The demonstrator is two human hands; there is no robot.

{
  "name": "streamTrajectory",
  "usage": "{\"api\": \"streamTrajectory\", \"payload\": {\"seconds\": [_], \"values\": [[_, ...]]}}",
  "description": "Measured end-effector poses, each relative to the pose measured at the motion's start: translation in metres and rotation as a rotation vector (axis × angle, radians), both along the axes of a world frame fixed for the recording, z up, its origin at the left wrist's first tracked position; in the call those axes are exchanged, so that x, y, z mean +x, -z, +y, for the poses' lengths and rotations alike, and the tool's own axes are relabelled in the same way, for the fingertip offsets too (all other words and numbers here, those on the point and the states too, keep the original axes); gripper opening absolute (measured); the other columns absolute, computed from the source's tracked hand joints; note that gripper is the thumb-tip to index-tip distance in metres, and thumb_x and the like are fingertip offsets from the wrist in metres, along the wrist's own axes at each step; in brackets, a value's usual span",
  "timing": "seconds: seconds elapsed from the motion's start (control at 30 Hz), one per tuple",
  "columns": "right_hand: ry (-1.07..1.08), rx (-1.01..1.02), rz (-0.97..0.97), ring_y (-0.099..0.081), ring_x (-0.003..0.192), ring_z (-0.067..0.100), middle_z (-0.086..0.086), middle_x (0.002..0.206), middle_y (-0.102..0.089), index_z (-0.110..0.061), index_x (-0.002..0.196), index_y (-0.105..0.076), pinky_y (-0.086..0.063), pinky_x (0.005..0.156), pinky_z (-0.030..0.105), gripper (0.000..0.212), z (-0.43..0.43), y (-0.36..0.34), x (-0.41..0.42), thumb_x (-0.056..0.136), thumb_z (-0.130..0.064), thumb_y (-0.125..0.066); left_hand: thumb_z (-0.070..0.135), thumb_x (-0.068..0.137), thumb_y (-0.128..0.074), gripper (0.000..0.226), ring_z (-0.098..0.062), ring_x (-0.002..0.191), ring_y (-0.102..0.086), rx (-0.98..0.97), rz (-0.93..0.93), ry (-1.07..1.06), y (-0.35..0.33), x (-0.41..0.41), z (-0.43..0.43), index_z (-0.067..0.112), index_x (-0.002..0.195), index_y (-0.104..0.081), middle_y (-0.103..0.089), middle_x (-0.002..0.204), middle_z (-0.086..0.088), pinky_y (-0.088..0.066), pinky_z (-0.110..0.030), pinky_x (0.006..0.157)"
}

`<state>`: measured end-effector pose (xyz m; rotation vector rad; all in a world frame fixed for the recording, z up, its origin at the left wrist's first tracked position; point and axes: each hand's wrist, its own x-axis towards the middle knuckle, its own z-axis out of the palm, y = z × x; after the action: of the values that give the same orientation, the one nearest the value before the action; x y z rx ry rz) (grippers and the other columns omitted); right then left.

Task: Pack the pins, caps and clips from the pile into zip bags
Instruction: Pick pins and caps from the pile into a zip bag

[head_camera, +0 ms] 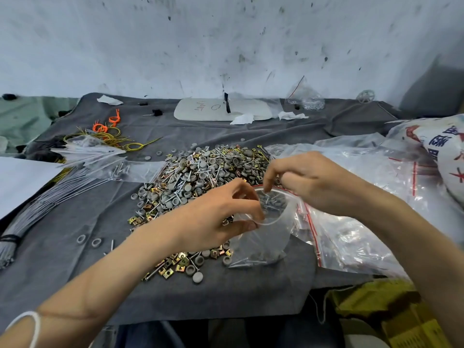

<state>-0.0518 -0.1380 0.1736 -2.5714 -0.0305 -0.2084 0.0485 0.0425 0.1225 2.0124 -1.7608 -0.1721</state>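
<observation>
- Grey felt cloth (75,234) covers the counter in the head view, and a scuffed white wall rises behind it.
- Spread over the middle of the cloth is the pile of grey round caps, brass-coloured square clips and silver pins (200,172). It reaches from mid-counter toward the near edge, where it passes under the left forearm.
- Clear plastic forms the small zip bag with a red strip at its mouth (263,244), which sits at the right edge of the pile. Its mouth is pulled open and faces up, and grey caps and a few pins show inside.
- Left hand (218,217) pinches the near rim of the bag between thumb and fingertips. A white band (35,327) circles that wrist.
- Right hand (308,182) hangs over the far rim of the bag's mouth with its fingers curled downward. Whether they pinch the rim, a part or nothing, I cannot tell.
- Just right of the bag lies a loose heap of clear zip bags with red strips (364,222), with a white printed sack (442,151) beyond it.
- At the left, a tied bundle of grey wire rods (50,197) lies near flat clear bags (90,151). Yellow and orange wire loops (108,131) lie behind them.
</observation>
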Motion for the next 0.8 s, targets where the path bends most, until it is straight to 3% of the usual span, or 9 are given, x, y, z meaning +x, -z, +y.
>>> {"api": "streamTrajectory", "payload": {"seconds": [0.1, 0.2, 0.33, 0.47, 0.57, 0.67, 0.73, 0.8], "values": [[0.07, 0.201, 0.175, -0.036, 0.047, 0.005, 0.0, 0.06, -0.052, -0.014, 0.08, -0.052, -0.031, 0.048, 0.022, 0.029, -0.005, 0.0, 0.001, 0.089, 0.005, -0.032, 0.016, 0.095, -0.063, 0.013, -0.018, 0.111, -0.054, 0.008, 0.004, -0.025, 0.0, 0.0, 0.003, 0.018, 0.106, -0.071, -0.052, 0.123, -0.005, -0.042, -0.027, 0.095], [0.098, 0.383, 0.27, -0.032, 0.043, 0.008, 0.013, 0.071, -0.06, -0.011, 0.09, -0.049, -0.027, 0.042, 0.019, 0.031, -0.009, -0.001, -0.003, 0.091, 0.011, -0.027, 0.016, 0.095, -0.064, 0.013, -0.016, 0.111, -0.053, 0.011, 0.019, -0.049, 0.001, 0.0, 0.004, 0.019, 0.106, -0.071, -0.052, 0.124, -0.001, -0.042, -0.025, 0.095], [0.184, 0.624, 0.172, -0.026, 0.041, 0.009, 0.01, 0.071, -0.068, -0.009, 0.097, -0.049, -0.023, 0.042, 0.019, 0.023, -0.021, 0.002, -0.008, 0.097, 0.008, -0.034, 0.016, 0.094, -0.065, 0.012, -0.014, 0.112, -0.053, -0.014, 0.054, -0.097, 0.004, -0.001, 0.006, 0.02, 0.104, -0.071, -0.051, 0.123, 0.003, -0.042, -0.025, 0.096], [0.267, 0.736, 0.109, -0.022, 0.042, 0.009, 0.015, 0.09, -0.074, -0.009, 0.098, -0.045, -0.02, 0.042, 0.019, 0.016, -0.027, 0.011, -0.012, 0.097, 0.006, -0.041, 0.016, 0.094, -0.065, 0.012, -0.009, 0.11, -0.053, -0.05, 0.094, -0.141, 0.007, -0.002, 0.011, 0.023, 0.102, -0.07, -0.054, 0.122, 0.006, -0.041, -0.023, 0.096], [0.133, 0.631, -0.08, -0.045, 0.04, 0.0, 0.012, 0.091, -0.073, -0.008, 0.087, -0.057, -0.035, 0.042, 0.01, 0.018, -0.014, 0.007, -0.01, 0.091, 0.009, -0.052, 0.016, 0.094, -0.066, 0.009, -0.009, 0.108, -0.055, -0.084, 0.088, -0.133, 0.007, -0.004, 0.011, 0.02, 0.1, -0.071, -0.056, 0.12, 0.003, -0.042, -0.022, 0.095], [0.021, 0.223, -0.132, -0.059, 0.068, -0.008, -0.012, 0.083, -0.071, -0.021, 0.084, -0.073, -0.042, 0.064, 0.008, 0.018, 0.004, 0.003, -0.001, 0.083, -0.004, -0.07, 0.015, 0.093, -0.067, 0.008, -0.01, 0.108, -0.056, -0.103, 0.068, -0.114, 0.006, -0.007, 0.009, 0.015, 0.099, -0.072, -0.057, 0.119, -0.001, -0.041, -0.02, 0.095], [0.03, -0.002, -0.016, -0.059, 0.077, -0.003, -0.017, 0.081, -0.067, -0.031, 0.089, -0.075, -0.041, 0.069, 0.015, 0.016, 0.01, 0.007, 0.002, 0.083, -0.016, -0.073, 0.014, 0.092, -0.068, 0.008, -0.01, 0.107, -0.056, -0.117, 0.073, -0.117, 0.006, -0.007, 0.009, 0.015, 0.099, -0.072, -0.057, 0.119, -0.001, -0.041, -0.018, 0.095], [0.084, 0.051, 0.0, -0.06, 0.071, 0.007, -0.011, 0.082, -0.068, -0.031, 0.094, -0.074, -0.045, 0.063, 0.027, 0.017, 0.009, 0.009, 0.0, 0.087, -0.018, -0.068, 0.015, 0.093, -0.067, 0.008, -0.01, 0.108, -0.057, -0.128, 0.08, -0.13, 0.006, -0.007, 0.011, 0.016, 0.099, -0.072, -0.058, 0.118, 0.0, -0.042, -0.022, 0.096]]}}
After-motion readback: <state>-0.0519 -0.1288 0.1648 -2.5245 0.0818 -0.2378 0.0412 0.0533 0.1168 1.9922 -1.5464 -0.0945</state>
